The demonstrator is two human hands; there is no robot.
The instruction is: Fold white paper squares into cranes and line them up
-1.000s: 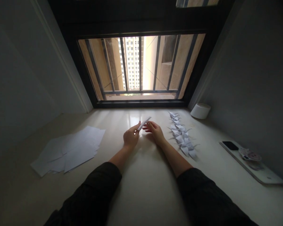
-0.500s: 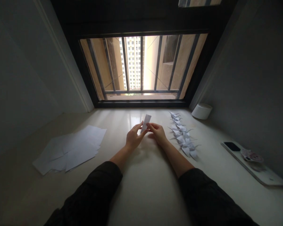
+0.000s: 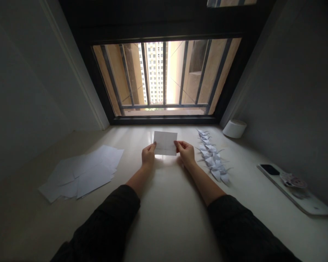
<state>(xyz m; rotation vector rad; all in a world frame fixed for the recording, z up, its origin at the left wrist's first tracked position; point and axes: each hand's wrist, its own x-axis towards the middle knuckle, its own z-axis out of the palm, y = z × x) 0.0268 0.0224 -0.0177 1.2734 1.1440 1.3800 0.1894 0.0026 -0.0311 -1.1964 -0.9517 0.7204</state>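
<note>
A white sheet of paper [image 3: 165, 143] with faint crease lines is held up, opened out, between my two hands. My left hand [image 3: 148, 154] pinches its left edge between thumb and fingers. On the other side, my right hand [image 3: 185, 152] grips the right edge the same way. Close to my right hand, several folded paper cranes [image 3: 211, 156] stand in rows on the pale sill. Off to the left lies a loose pile of white paper sheets [image 3: 84, 173], apart from my left hand.
A phone [image 3: 292, 193] with a round grip on its back lies at the right. A white cylindrical object [image 3: 234, 129] stands in the far right corner. Ahead is a barred window [image 3: 164, 78] in a dark frame, with walls on both sides of the pale sill [image 3: 166, 218].
The paper was a narrow folded strip held with both hands close together. It is now spread wider, and my left hand has moved left, away from my right hand.
</note>
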